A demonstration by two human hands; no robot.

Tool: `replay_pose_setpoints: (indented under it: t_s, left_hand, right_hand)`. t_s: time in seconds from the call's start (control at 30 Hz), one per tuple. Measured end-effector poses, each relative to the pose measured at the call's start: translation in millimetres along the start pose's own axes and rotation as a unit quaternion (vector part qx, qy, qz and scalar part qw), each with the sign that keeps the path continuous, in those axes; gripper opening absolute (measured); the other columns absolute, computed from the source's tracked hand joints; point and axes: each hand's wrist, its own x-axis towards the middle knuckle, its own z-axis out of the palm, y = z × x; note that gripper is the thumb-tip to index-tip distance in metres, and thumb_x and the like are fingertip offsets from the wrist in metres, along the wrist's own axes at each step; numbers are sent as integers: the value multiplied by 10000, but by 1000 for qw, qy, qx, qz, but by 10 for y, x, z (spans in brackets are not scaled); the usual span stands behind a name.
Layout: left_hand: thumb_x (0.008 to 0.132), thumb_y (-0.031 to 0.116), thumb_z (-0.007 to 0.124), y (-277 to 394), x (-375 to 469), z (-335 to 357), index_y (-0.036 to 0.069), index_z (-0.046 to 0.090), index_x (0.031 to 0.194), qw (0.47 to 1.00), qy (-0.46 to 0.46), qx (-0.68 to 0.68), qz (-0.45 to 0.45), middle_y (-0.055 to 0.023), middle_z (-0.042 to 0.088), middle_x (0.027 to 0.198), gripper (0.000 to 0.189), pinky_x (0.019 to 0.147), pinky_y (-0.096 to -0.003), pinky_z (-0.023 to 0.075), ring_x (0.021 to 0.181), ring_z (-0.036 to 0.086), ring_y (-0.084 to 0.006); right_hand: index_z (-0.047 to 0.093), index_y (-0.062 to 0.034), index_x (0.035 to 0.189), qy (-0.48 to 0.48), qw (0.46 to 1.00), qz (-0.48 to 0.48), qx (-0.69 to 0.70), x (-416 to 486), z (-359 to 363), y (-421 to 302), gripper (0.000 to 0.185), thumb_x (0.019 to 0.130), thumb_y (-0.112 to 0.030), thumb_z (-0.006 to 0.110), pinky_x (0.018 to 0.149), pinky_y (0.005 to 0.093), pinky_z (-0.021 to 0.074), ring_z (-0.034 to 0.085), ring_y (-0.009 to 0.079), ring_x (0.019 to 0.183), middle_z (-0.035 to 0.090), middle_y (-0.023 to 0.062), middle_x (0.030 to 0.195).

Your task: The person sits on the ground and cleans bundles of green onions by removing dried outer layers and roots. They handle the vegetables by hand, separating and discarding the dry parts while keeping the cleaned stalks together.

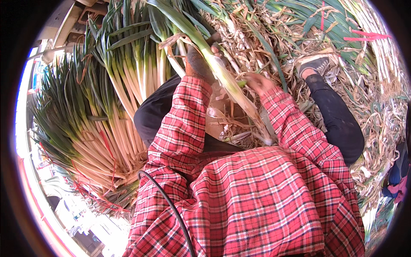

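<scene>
A thick Welsh onion (218, 66) with a white shank and green leaves slants across the space before me, its root end pointing down toward my lap. My left hand (198, 62), in a worn grey and orange glove with bare fingertips, is wrapped around its upper shank. On the other side, my bare right hand (258, 83) is beside the middle of the shank, fingers curled and blurred. A small green piece (241, 83) shows at those fingertips; whether they grip it is unclear.
Bundled Welsh onions (106, 128) with red ties (107, 146) stand at my left. Dry peelings (321, 99) cover the ground around my right shoe (316, 66). More onions (375, 51) with pink ties lie at upper right. A black cable (170, 205) crosses my plaid shirt.
</scene>
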Motion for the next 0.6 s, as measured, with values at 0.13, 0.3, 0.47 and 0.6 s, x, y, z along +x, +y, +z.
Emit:
replay_pose_setpoints:
  t_s: [0.13, 0.3, 0.47, 0.6]
  left_hand:
    - [914, 540, 405, -155, 75, -48, 50, 468, 1229, 977, 89, 185, -61, -131, 603, 974, 586, 706, -356, 517, 821, 604, -238]
    - [925, 353, 527, 30, -159, -119, 32, 543, 1153, 909, 280, 308, 22, -68, 624, 883, 394, 605, -286, 536, 746, 633, -177]
    - [877, 367, 601, -145, -232, -340, -43, 555, 1169, 884, 150, 442, 35, -131, 602, 1085, 506, 666, -288, 520, 852, 628, -198]
    - [901, 287, 597, -161, -237, -492, -26, 585, 1098, 839, 163, 519, -13, -80, 619, 1018, 370, 753, -271, 487, 854, 593, -144]
  right_hand:
    - [576, 48, 1030, -129, 965, 26, 227, 37, 303, -324, 538, 825, -444, 651, 463, 293, 513, 582, 163, 527, 597, 91, 737]
    - [632, -63, 1111, 80, 977, -55, -188, 3, 152, -345, 554, 844, -546, 578, 522, 289, 459, 569, 123, 561, 593, 41, 619]
    - [592, -39, 1081, 72, 919, -173, -348, -106, 294, -181, 400, 903, -394, 543, 387, 372, 437, 551, 241, 413, 594, 124, 579]
    - [617, -34, 1056, 47, 911, -169, -373, -158, 400, -152, 462, 910, -455, 497, 520, 399, 493, 622, 260, 549, 636, 142, 648]
